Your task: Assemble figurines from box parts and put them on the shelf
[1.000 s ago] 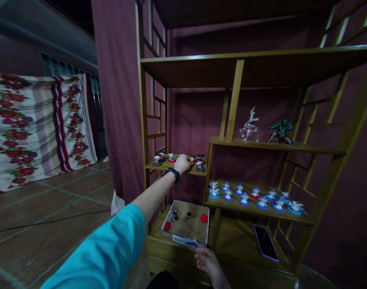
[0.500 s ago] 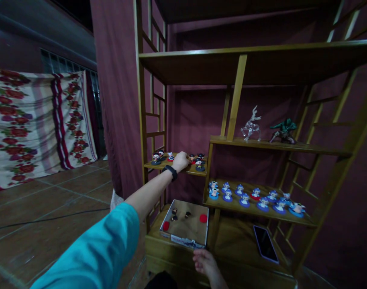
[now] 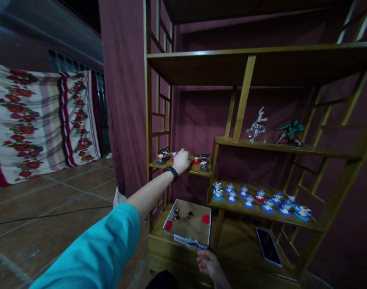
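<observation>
My left hand (image 3: 181, 161), with a dark wristband, reaches onto the small upper-left shelf (image 3: 198, 170). Its fingers are closed and curl down behind the hand, so whatever they hold is hidden. Small black-haired figurines stand to either side of it: a pair (image 3: 161, 157) at the left, and a red-based one (image 3: 196, 159) and a dark-based one (image 3: 204, 165) at the right. Low at the front, my right hand (image 3: 208, 265) hovers by the near edge of a shallow cardboard box (image 3: 186, 239). Its fingers are loosely bent and apart, with nothing visible in them.
Inside the box lie several small dark figure parts (image 3: 190, 215) and red discs (image 3: 205, 218). Blue-and-white figurines (image 3: 249, 201) fill the lower right shelf, above a phone (image 3: 269, 246). Higher up stand a clear deer (image 3: 257, 127) and a green figure (image 3: 291, 132).
The view has shifted slightly, so the shelf unit sits further right. My left hand stays at the same spot on the small shelf, and my right hand stays by the box.
</observation>
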The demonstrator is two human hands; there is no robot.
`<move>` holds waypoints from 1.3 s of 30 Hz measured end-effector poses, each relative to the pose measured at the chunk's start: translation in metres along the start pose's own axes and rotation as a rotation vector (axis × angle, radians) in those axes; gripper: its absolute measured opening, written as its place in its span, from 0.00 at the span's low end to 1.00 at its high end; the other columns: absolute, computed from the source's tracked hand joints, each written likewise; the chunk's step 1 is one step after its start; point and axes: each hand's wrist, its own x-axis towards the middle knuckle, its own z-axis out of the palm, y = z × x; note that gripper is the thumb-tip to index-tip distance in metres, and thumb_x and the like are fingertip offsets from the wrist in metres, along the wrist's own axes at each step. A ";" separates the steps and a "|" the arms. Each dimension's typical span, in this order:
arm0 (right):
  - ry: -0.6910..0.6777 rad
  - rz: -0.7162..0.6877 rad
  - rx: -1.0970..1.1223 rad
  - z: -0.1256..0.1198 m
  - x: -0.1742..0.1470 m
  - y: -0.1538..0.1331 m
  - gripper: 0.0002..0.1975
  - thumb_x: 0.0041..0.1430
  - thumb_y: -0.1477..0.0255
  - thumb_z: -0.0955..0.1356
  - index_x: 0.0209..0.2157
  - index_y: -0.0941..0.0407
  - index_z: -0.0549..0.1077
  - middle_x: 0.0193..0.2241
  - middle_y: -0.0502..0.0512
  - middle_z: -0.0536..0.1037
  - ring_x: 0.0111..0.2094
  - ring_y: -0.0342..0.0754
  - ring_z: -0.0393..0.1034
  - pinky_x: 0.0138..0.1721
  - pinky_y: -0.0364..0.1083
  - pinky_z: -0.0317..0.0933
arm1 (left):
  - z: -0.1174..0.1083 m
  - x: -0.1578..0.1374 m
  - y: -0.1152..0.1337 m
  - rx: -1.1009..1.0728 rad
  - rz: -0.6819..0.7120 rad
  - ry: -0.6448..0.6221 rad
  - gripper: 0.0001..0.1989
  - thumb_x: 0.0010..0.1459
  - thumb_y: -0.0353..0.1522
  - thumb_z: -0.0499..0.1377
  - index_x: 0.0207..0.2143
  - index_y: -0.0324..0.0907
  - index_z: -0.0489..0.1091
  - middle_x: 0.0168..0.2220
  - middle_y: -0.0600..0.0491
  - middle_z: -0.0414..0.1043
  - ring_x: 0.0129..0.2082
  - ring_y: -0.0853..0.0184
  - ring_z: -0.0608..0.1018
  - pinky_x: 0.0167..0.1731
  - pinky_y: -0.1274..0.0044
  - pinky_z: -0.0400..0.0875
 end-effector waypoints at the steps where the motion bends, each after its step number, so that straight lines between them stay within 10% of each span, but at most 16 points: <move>1: 0.004 0.001 -0.003 0.000 0.001 0.001 0.14 0.32 0.66 0.70 0.24 0.58 0.70 0.20 0.51 0.71 0.18 0.38 0.61 0.22 0.41 0.54 | -0.001 -0.001 0.002 0.043 -0.006 0.001 0.14 0.49 0.33 0.56 0.40 0.39 0.69 0.42 0.44 0.65 0.43 0.60 0.69 0.41 0.74 0.62; 15: 0.017 -0.059 -0.126 0.006 0.000 0.002 0.14 0.35 0.63 0.68 0.24 0.59 0.69 0.19 0.50 0.68 0.16 0.37 0.57 0.19 0.39 0.49 | -0.023 0.008 -0.045 0.159 0.033 0.104 0.22 0.51 0.28 0.51 0.50 0.38 0.62 0.42 0.44 0.68 0.40 0.62 0.71 0.40 0.76 0.63; 30: -0.034 -0.219 -0.417 0.011 -0.003 0.014 0.15 0.42 0.59 0.64 0.27 0.56 0.71 0.22 0.51 0.71 0.21 0.43 0.62 0.25 0.43 0.56 | -0.029 0.064 -0.048 0.396 0.162 -0.537 0.25 0.38 0.26 0.61 0.42 0.51 0.71 0.44 0.51 0.71 0.47 0.57 0.67 0.50 0.63 0.51; 39: -0.036 -0.254 -0.535 0.014 -0.013 0.003 0.14 0.43 0.60 0.65 0.29 0.55 0.72 0.24 0.52 0.73 0.28 0.47 0.67 0.32 0.45 0.59 | -0.028 0.068 -0.044 0.401 0.174 -0.690 0.28 0.39 0.25 0.58 0.45 0.57 0.67 0.47 0.56 0.69 0.46 0.58 0.68 0.49 0.55 0.47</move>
